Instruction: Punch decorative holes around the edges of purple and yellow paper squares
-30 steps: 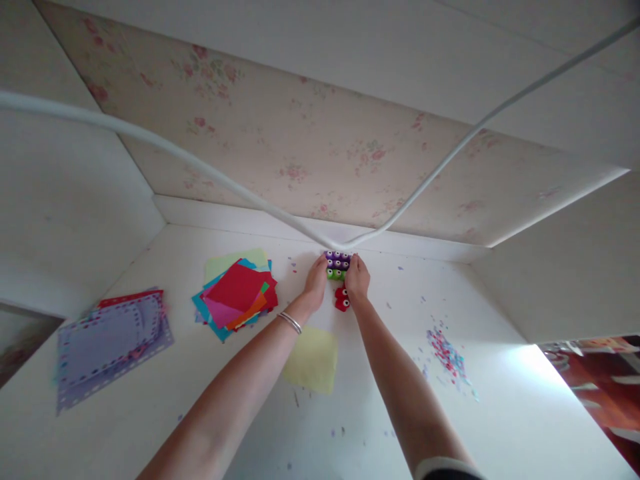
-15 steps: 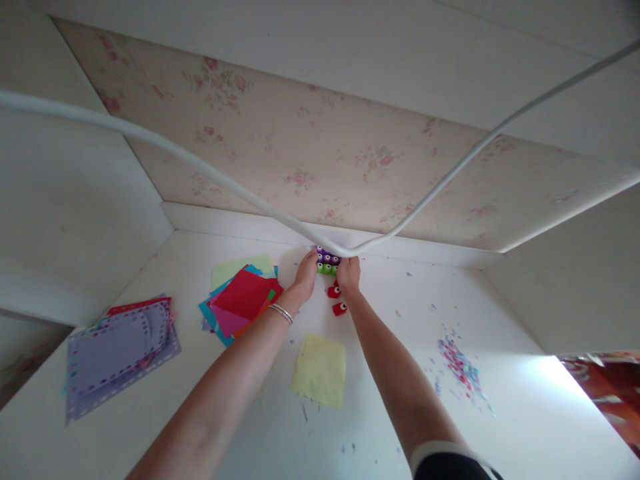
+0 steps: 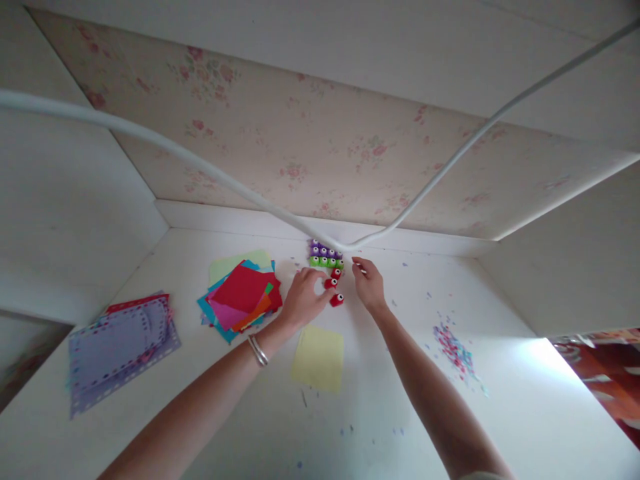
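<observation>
Purple craft punches [image 3: 324, 253] and green craft punches [image 3: 323, 262], small pieces with white, eye-like tops, stand in tight rows by the back of the table. In front of them are three red ones of the same kind. My left hand [image 3: 304, 301] comes in from the left, its thumb and index finger closed around the middle red craft punch [image 3: 331, 284]. Nearest to me lies another red craft punch [image 3: 337, 300], apart from the fingers. Just right of the rows, my right hand [image 3: 369, 283] hovers with loosely curled fingers apart and nothing visible in them.
Coloured paper sheets [image 3: 240, 293] are piled left of my left hand, with purple punched sheets [image 3: 120, 347] farther left. A yellow paper square [image 3: 319, 359] lies in front. Confetti [image 3: 456, 353] is heaped at right. A white cable [image 3: 220, 175] crosses the view.
Both hands have let go of the sides of the purple and green rows. My left hand has come nearer to the red punches; my right hand has moved off to the right.
</observation>
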Demonstrator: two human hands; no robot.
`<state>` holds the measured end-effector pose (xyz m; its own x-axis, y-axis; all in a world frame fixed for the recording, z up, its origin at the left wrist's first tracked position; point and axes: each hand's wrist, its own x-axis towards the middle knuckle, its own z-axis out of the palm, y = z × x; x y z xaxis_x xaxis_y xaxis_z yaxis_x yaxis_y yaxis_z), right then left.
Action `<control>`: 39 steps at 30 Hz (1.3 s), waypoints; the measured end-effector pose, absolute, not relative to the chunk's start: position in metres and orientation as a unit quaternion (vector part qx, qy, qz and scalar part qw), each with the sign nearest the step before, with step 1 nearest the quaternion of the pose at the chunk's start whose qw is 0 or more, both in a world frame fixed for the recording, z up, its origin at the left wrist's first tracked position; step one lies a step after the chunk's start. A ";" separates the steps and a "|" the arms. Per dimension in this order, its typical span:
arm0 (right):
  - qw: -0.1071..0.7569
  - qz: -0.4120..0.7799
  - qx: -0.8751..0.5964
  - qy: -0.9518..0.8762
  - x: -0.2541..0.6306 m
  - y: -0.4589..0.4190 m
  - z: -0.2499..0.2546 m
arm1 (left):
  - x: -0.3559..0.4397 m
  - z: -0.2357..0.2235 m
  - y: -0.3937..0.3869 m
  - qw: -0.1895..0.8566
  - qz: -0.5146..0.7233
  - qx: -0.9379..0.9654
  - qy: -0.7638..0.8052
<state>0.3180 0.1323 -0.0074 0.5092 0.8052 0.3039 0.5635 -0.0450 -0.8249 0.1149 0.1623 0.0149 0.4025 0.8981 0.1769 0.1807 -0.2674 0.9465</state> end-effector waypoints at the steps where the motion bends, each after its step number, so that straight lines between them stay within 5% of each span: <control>1: 0.485 0.130 -0.700 -0.507 0.316 0.125 -0.006 | 0.114 0.016 0.151 0.435 0.362 0.732 0.379; 6: 0.424 0.131 -0.654 -0.613 0.300 0.105 -0.009 | 0.126 0.013 0.121 0.218 0.222 0.864 0.396; 20: 0.273 0.065 -0.671 -0.686 0.285 0.109 0.005 | 0.086 0.002 0.162 0.229 0.210 0.893 0.325; 39: 0.326 0.003 -0.679 -0.657 0.293 0.108 -0.011 | 0.095 0.007 0.176 0.233 0.204 0.879 0.363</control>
